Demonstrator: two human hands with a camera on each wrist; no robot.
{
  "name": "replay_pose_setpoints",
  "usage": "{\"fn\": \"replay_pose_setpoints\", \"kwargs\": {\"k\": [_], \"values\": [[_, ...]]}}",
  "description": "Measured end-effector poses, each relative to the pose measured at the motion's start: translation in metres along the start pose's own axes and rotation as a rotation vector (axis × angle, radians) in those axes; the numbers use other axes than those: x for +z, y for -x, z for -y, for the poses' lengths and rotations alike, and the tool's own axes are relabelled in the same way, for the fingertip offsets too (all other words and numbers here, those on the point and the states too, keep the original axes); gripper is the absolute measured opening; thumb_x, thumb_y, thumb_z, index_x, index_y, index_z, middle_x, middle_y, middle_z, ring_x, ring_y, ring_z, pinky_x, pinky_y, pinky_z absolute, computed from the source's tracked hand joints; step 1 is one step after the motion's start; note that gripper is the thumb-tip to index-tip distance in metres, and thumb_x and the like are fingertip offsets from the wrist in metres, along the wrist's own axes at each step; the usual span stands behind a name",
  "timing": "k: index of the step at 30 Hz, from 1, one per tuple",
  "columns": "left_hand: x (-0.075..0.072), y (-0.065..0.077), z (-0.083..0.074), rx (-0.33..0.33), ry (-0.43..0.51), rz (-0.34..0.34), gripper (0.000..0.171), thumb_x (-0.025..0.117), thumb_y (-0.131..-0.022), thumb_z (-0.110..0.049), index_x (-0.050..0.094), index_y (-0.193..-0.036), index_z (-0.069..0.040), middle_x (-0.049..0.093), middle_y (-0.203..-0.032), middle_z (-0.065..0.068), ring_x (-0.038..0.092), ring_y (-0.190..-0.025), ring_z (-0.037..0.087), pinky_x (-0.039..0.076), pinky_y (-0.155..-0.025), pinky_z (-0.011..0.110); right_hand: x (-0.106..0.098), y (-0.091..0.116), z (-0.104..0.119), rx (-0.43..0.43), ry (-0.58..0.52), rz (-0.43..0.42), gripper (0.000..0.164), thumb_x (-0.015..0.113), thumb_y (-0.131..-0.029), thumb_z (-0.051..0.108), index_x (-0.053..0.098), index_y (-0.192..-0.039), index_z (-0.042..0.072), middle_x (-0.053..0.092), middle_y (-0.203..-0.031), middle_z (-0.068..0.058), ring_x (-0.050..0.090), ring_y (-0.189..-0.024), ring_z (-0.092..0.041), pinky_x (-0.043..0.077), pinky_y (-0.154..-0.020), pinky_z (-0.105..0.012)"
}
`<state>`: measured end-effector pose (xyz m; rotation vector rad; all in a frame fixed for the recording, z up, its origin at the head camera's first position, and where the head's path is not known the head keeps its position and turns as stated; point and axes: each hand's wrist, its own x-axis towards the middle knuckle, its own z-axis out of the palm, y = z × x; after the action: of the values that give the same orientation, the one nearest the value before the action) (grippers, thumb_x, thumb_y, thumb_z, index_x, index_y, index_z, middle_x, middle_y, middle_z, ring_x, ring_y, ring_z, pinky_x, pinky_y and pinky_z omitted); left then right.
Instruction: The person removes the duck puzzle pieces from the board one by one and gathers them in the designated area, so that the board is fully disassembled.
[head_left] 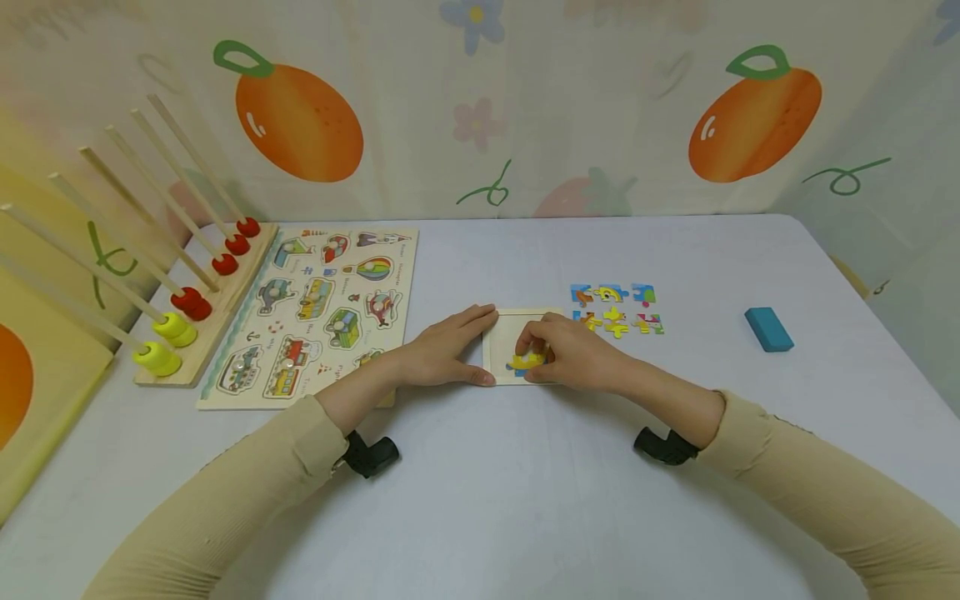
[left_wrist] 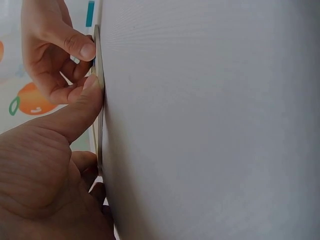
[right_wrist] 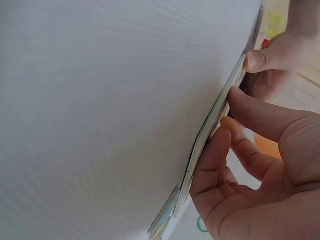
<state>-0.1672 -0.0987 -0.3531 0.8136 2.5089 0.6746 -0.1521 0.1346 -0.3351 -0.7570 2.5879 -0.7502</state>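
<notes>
A small pale wooden puzzle tray (head_left: 504,340) lies flat on the table. My left hand (head_left: 442,346) rests along its left side, fingers extended toward the far corner and the thumb (left_wrist: 90,87) at the near corner. With curled fingers and thumb, my right hand (head_left: 581,352) holds a yellow and blue puzzle piece (head_left: 528,360) down inside the tray's near part. The fingers partly cover the piece, so its outline is hidden. Several loose jigsaw pieces (head_left: 613,316), yellow, blue and green, lie just beyond the right hand.
A wooden picture board (head_left: 251,337) with vehicle shapes lies to the left. Beside it stands a pegged rack (head_left: 225,312) with red and yellow rings. A teal block (head_left: 768,329) lies at the right. A patterned cloth (head_left: 525,92) hangs behind the table.
</notes>
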Motion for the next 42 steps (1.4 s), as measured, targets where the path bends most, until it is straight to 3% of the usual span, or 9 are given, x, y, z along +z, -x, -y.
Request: {"fn": "replay_pose_setpoints", "kwargs": {"k": [33,42], "values": [[0.0003,-0.0007,0.0011,-0.006,0.008,0.007,0.095,0.071,-0.088,-0.043,0.017,-0.159,-0.011,0.01,-0.169,0.005,0.006,-0.158,0.03,0.014,-0.126,0.055,0.0007,-0.0008,-0.0003,-0.021,-0.029,-0.015,0.029,0.076,-0.084,0.008,0.056,-0.103,0.016,0.063,-0.099,-0.007,0.054,-0.077,-0.016,0.046,-0.073,-0.027],[0.0009,-0.0012,0.0015,-0.008,-0.003,0.006,0.095,0.071,-0.088,-0.043,0.017,-0.159,-0.01,0.01,-0.169,0.005,0.006,-0.158,0.03,0.015,-0.127,0.055,-0.0026,-0.0005,-0.0005,-0.017,-0.068,-0.033,0.016,0.07,-0.09,0.01,0.06,-0.101,0.016,0.066,-0.09,-0.004,0.059,-0.074,-0.014,0.047,-0.07,-0.026]]}}
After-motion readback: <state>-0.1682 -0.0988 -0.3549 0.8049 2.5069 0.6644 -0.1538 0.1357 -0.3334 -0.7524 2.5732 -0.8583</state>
